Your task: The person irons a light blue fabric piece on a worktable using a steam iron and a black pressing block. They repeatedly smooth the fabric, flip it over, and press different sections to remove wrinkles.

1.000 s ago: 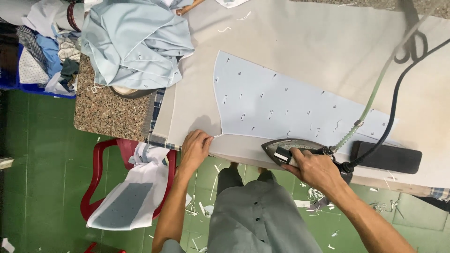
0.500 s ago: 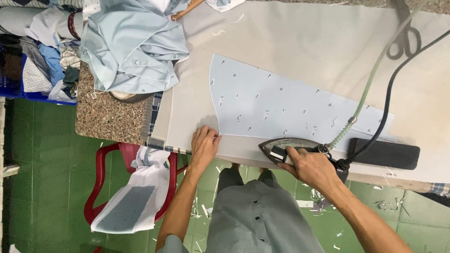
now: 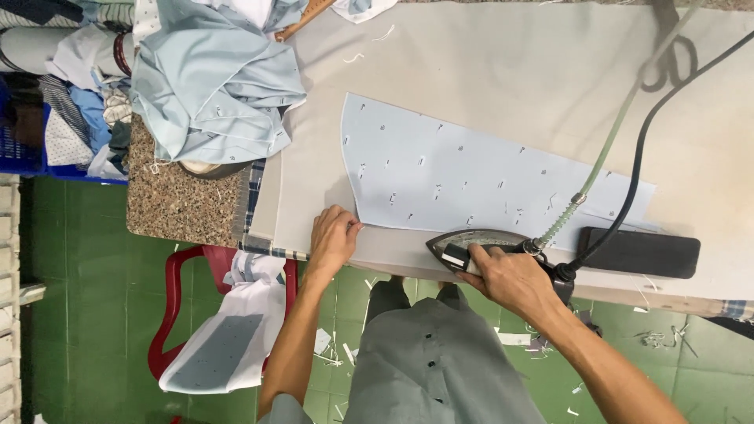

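My left hand [image 3: 333,237] pinches the near corner of the pale blue speckled fabric panel [image 3: 471,184], whose long axis runs rightward to the grey steam iron [image 3: 479,242] gripped in my right hand [image 3: 514,279].

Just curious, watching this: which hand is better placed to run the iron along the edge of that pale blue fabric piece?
Probably the right hand: it grips the iron at the fabric piece's near edge. The left hand pins the corner.
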